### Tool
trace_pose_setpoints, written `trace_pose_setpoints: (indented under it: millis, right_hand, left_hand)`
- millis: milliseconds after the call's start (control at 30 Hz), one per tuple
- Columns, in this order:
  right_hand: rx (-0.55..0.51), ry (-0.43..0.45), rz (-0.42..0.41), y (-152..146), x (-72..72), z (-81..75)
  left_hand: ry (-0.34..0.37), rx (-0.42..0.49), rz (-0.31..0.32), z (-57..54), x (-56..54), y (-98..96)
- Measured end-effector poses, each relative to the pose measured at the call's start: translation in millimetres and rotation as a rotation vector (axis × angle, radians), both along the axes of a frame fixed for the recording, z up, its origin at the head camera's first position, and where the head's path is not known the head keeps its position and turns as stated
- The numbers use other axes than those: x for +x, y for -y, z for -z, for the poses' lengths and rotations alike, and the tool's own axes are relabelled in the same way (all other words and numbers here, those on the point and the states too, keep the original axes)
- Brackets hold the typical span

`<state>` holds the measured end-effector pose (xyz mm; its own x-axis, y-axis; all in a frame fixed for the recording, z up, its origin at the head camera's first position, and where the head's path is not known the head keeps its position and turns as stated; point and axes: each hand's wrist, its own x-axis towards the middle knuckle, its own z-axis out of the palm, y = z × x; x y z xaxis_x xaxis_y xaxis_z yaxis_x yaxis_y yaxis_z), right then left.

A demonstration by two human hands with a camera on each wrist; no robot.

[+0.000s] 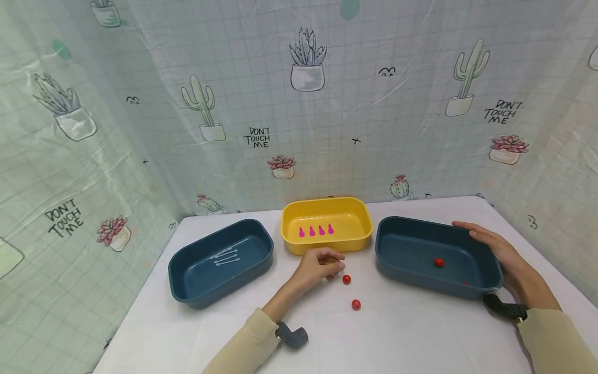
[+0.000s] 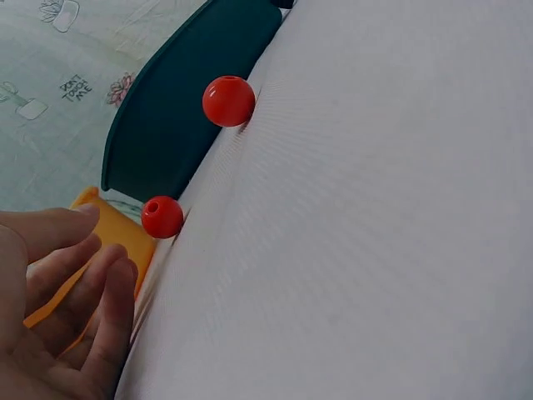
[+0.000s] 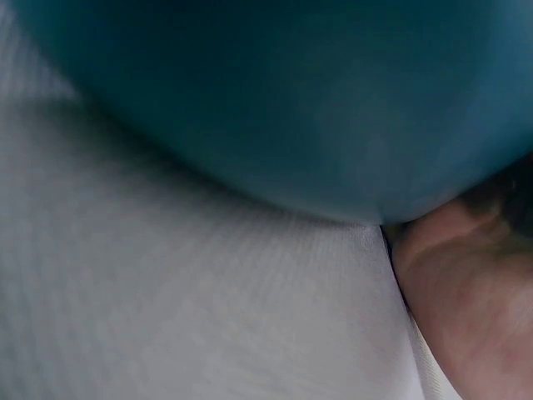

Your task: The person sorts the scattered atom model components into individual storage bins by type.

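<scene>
My left hand (image 1: 322, 265) hovers just over the white cloth, thumb and fingers loosely bent and apart. Close beyond its fingertips lies a red bead (image 1: 347, 279) with a hole through it. A second red bead (image 1: 356, 305) sits a little nearer to me; the left wrist view shows this bead (image 2: 229, 101) as the larger one. At the right, my right hand (image 1: 502, 254) holds the right end of a dark teal bin (image 1: 434, 283), thumb at its rim. Inside that bin are a red bead (image 1: 439, 263) and another red piece, mostly hidden by the near wall.
A yellow bin (image 1: 327, 245) with several pink pin-shaped pieces (image 1: 321, 230) stands at the back middle. To the left is another dark teal bin (image 1: 224, 283) containing several thin pale rods (image 1: 226, 257). A printed cactus curtain (image 1: 327, 130) hangs behind the table.
</scene>
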<state>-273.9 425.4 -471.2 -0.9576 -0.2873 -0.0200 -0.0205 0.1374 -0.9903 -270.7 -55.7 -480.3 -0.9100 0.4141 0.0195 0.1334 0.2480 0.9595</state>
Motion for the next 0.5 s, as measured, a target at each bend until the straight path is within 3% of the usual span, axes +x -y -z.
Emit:
trace_pose_setpoints:
  millis: [200, 500]
  right_hand:
    - [0.027, -0.007, 0.008, -0.6, 1.4, 1.8]
    - [0.058, 0.013, 0.031, -1.2, 5.8, 3.5]
  left_hand:
    - [-0.030, -0.020, 0.024, 4.2, 1.5, 0.3]
    - [-0.102, -0.136, 0.064, 5.5, 4.8, -1.1]
